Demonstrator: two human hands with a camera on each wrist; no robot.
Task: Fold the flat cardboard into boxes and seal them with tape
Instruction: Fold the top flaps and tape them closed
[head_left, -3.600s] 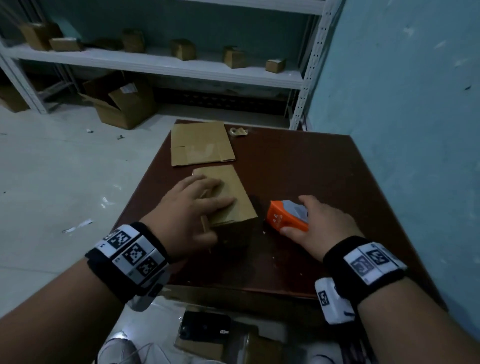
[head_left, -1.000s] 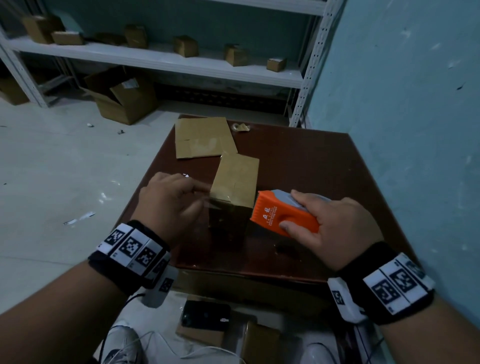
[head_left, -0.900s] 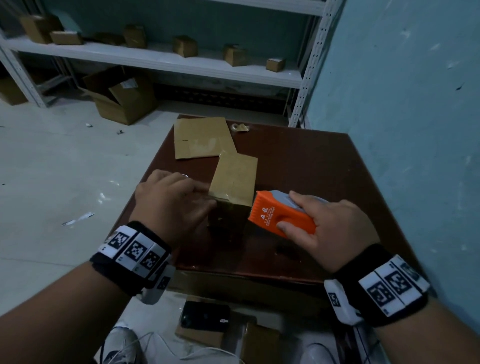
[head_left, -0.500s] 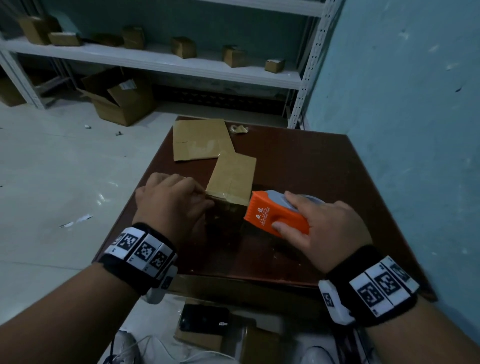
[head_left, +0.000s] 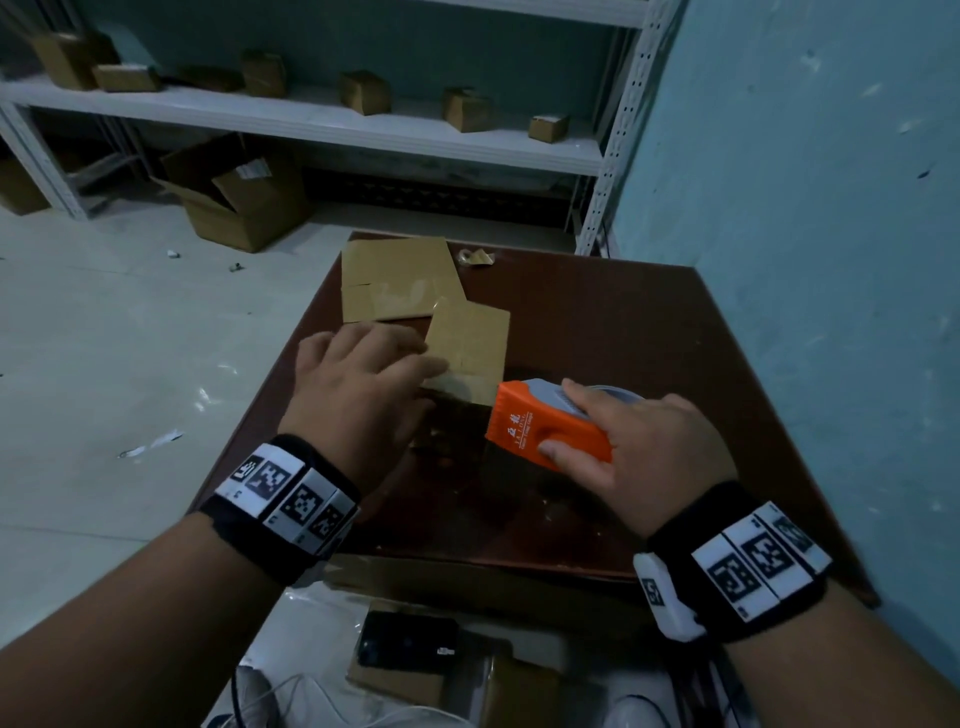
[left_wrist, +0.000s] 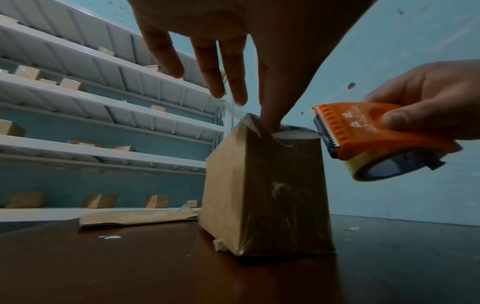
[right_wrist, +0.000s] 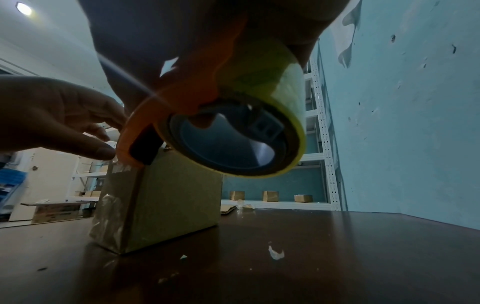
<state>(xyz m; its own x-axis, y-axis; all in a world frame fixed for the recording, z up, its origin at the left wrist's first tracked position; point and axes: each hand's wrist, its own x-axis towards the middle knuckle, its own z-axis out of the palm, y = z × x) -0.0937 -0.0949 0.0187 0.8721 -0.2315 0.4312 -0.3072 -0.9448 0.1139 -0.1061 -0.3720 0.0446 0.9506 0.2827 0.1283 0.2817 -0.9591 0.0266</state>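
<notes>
A small folded cardboard box (head_left: 470, 340) stands upright on the dark brown table (head_left: 623, 332), with clear tape on its near side (left_wrist: 283, 191). My left hand (head_left: 410, 364) lies with straight fingers over the box's near top edge, one fingertip (left_wrist: 270, 121) pressing tape down there. My right hand (head_left: 571, 421) grips an orange tape dispenser (head_left: 545, 431) with a yellowish roll (right_wrist: 233, 142), held just off the box's near right top corner. Its toothed blade (left_wrist: 327, 127) faces the box (right_wrist: 161, 201).
A flat cardboard blank (head_left: 395, 280) lies behind the box, a crumpled tape scrap (head_left: 475, 257) near the far edge. Tape bits (right_wrist: 276, 254) dot the table. A blue wall (head_left: 805, 260) runs along the right. A shelf (head_left: 311, 114) with small boxes stands beyond; an open carton (head_left: 239, 197) sits on the floor.
My right hand has lifted the dispenser off the table to the box's near corner. My left hand's fingers, curled at the box's left edge before, now stretch across its top edge.
</notes>
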